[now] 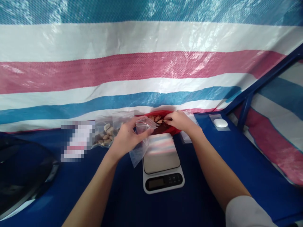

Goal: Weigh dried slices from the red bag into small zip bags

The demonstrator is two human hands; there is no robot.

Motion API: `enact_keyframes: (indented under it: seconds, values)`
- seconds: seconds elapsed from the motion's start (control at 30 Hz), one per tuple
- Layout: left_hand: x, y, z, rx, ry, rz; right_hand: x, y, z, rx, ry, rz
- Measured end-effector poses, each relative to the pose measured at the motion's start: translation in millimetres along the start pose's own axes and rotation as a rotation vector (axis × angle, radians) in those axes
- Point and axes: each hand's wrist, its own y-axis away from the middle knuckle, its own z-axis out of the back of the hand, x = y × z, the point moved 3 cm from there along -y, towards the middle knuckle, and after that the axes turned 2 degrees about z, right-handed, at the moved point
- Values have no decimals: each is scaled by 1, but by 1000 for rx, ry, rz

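Note:
My left hand (126, 135) is closed on a clear plastic zip bag (138, 153), pinching it near its upper part so that it hangs over the left edge of a kitchen scale (162, 154). My right hand (177, 119) reaches into a red basket (153, 113) behind the scale, fingertips pinched together among brown dried pieces (157, 119). Whether a piece is between those fingertips is too small to tell. The scale's steel plate bears nothing, and its display looks dark.
Clear bags with tan lumps (106, 137) lie left of my left hand, beside a blurred-out packet (78, 140). A white oval object (220, 123) rests on a small bag at the right. A black round object (21, 173) stands at the left; striped sheeting (142, 67) hangs behind the blue table (201, 195).

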Motion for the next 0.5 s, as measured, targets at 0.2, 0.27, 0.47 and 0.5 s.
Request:
enact_keyframes:
  seconds: [0.2, 0.27, 0.47, 0.5]
  values:
    - [0, 0, -4, 23, -19, -22, 1, 6, 16, -63, -136, 39]
    - [0, -1, -5, 30, -31, -28, 4, 9, 23, -84, -243, 63]
    - [-4, -2, -9, 82, -42, -63, 23, 25, 48, -136, -700, 195]
    - [-5, -2, -10, 92, -46, -81, 28, 28, 51, -133, -754, 219]
